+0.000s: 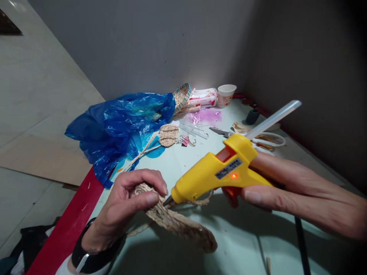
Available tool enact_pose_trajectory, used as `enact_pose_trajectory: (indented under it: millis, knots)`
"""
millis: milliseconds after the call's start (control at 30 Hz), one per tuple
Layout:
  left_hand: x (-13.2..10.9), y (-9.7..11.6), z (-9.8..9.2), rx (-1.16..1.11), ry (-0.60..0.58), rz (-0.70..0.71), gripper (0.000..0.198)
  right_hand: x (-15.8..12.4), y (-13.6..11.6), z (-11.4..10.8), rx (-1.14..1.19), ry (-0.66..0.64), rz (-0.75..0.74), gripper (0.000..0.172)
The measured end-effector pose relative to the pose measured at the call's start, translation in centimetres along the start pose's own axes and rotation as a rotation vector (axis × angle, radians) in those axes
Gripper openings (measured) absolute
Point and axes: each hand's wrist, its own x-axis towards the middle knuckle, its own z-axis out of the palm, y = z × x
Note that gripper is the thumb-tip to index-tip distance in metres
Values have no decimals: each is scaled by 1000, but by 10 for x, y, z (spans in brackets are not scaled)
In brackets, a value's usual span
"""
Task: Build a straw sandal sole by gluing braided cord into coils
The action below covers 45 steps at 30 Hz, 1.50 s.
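My left hand [133, 202] pinches one end of a braided straw piece [183, 225], with the thumb on top and the fingers curled behind. The piece slants down to the right above the table. In my right hand [266, 191] is a yellow hot glue gun [212, 172], its orange light lit and a clear glue stick [273, 118] jutting from the back. The dark nozzle [168, 201] meets or nearly meets the braid beside my left fingertips; exact contact is unclear. A thin braided strand [202, 200] shows behind the gun.
A blue plastic bag [123, 122] lies at the back left, next to a small woven basket [182, 95]. Behind are a paper cup [226, 94] and a white-red packet [203, 98]. Scissors [269, 141] lie beyond the gun. A small woven piece [168, 135] rests mid-table. Walls close off the back and right.
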Motion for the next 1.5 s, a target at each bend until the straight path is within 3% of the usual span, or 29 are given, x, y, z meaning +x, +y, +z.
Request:
enact_pose_trajectory:
  millis: [133,333,567,967,1500]
  knots:
    - [0,-1,-1,2,13,6,8,2,-3,0,17,2,-41,19]
    - [1,0,0,-31,-10,54,9,2,5,-1,-34,54,-111,27]
    - [1,2,0,-38,-19,50,9,-2,6,-2,-98,125,-57,25]
    - [1,3,-1,-47,-49,64,9,-2,0,-2,-89,39,31,26]
    - [1,5,1,-34,-15,65,8,-7,3,-4,-109,91,76,31]
